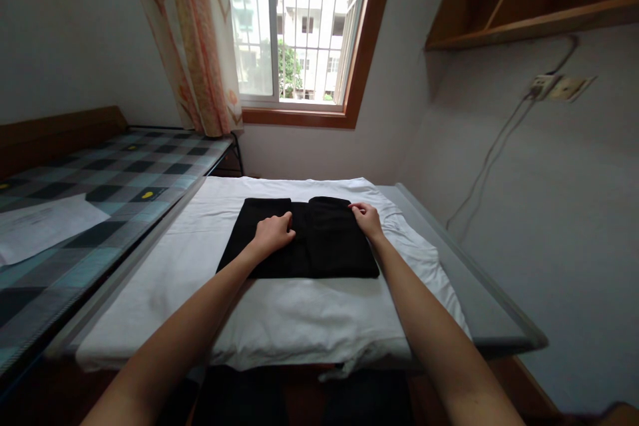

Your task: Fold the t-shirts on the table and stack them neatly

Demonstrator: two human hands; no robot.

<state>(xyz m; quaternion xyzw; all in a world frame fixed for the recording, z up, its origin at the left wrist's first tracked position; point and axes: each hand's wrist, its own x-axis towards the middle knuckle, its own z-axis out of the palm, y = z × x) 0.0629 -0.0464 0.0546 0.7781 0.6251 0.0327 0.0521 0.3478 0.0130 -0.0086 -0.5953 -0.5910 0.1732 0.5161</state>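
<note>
A black folded garment lies flat on a white cloth, its left and right sides turned in toward a lower strip in the middle. My left hand is closed over the left folded part, with curled fingers at that part's inner edge; the fingertips are partly hidden. At the far right corner, my right hand pinches the garment's edge between thumb and fingers. The exact kind of garment cannot be made out.
The white cloth covers most of a grey-edged table. To the left stands a bed with a checked mattress and a paper sheet. A curtain, barred window, wooden shelf and wall socket surround it.
</note>
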